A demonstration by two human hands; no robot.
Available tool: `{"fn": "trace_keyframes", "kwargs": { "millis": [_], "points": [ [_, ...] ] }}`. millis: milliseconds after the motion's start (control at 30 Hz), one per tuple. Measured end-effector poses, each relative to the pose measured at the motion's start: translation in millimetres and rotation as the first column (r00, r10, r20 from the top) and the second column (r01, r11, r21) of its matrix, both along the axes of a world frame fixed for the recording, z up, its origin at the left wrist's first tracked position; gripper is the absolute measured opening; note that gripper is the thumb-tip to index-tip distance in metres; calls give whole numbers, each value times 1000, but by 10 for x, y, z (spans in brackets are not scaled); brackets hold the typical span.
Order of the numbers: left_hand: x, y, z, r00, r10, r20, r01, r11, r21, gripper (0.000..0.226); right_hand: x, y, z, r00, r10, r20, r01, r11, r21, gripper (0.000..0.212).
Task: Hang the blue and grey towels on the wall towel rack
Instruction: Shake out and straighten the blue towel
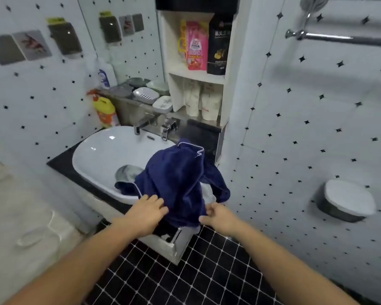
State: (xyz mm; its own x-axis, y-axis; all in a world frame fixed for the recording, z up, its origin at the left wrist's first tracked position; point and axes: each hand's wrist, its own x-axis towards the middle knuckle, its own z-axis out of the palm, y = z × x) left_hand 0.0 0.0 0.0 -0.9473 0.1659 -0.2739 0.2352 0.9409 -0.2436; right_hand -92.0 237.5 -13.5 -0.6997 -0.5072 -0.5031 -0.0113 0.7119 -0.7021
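A dark blue towel with pale piping is bunched up over the near right rim of the white sink. My left hand grips its lower left edge, and my right hand pinches its lower right edge. A grey towel lies in the basin, mostly hidden behind the blue one. The chrome towel rack is mounted high on the right wall, with nothing on it.
A faucet and soap dishes sit behind the sink. Open shelves hold bottles and packets. A wall-mounted dish sticks out low on the right wall. Black tiles cover the floor.
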Motion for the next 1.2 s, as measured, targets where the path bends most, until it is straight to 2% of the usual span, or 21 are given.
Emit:
{"fn": "trace_keyframes", "kwargs": {
  "millis": [67,167,267,333,367,400,500,533,567,667,733,800,867,900,933,967,1000,1033,1100,1133,1200],
  "points": [
    [-135,-123,-179,986,-161,41,163,983,-80,42,-96,-223,-96,997,-60,50,59,998,11,71],
    [-367,-266,-461,956,-292,39,295,943,-156,29,-269,-563,-157,975,-201,97,207,977,-52,75],
    [-538,-384,-635,924,-379,-48,374,923,-85,24,-454,-894,-256,948,-318,-15,318,948,-5,54],
    [-594,-443,-782,911,-402,-86,398,915,-66,27,-523,-1057,-337,923,-373,-97,377,926,26,24],
    [-620,-465,-850,913,-396,-94,395,918,-36,30,-552,-1109,-350,904,-421,-78,423,906,21,17],
    [-656,-490,-905,908,-401,-119,404,915,3,36,-561,-1148,-286,883,-469,-15,469,883,15,20],
    [-741,-550,-934,938,-318,-138,334,936,114,73,-633,-1236,-125,798,-553,240,585,806,-85,8],
    [-756,-552,-933,951,-268,-152,291,944,154,85,-659,-1238,-41,771,-555,312,611,782,-122,16],
    [-768,-517,-905,967,-202,-154,231,953,196,96,-711,-1238,-2,746,-564,353,642,751,-155,24],
    [-788,-293,-731,984,97,-148,-34,925,380,120,-761,-1224,407,692,-520,500,702,647,-298,25],
    [-823,-132,-567,941,322,-108,-205,793,574,112,-788,-1197,691,662,-459,593,739,532,-413,33],
    [-868,1,-348,855,504,-120,-213,553,805,72,-812,-1148,923,647,-401,649,760,414,-502,33],
    [-855,176,166,778,628,-28,-89,154,984,28,-826,-1060,1141,647,-393,653,762,325,-560,29],
    [-853,274,434,778,624,74,-33,-78,996,10,-819,-1000,1263,659,-390,644,752,302,-586,28],
    [-862,365,674,804,572,162,-10,-260,965,12,-810,-928,1369,686,-384,618,726,312,-612,29],
    [-874,433,890,824,529,203,6,-367,930,20,-776,-850,1475,715,-398,575,697,348,-627,30],
    [-908,504,1037,827,525,200,30,-397,917,21,-740,-770,1554,742,-450,496,666,419,-617,29],
    [-956,563,1149,821,539,188,45,-389,920,19,-690,-690,1627,773,-507,381,626,515,-585,26],
    [-1072,685,1283,828,531,182,35,-371,928,23,-656,-489,1664,807,-587,68,543,691,-477,14],
    [-1112,762,1398,847,504,170,33,-370,929,25,-636,-383,1676,796,-597,-99,506,745,-434,21],
    [-1187,889,1618,898,431,84,52,-293,955,34,-622,-142,1699,741,-561,-369,419,816,-399,60]
  ]
}}
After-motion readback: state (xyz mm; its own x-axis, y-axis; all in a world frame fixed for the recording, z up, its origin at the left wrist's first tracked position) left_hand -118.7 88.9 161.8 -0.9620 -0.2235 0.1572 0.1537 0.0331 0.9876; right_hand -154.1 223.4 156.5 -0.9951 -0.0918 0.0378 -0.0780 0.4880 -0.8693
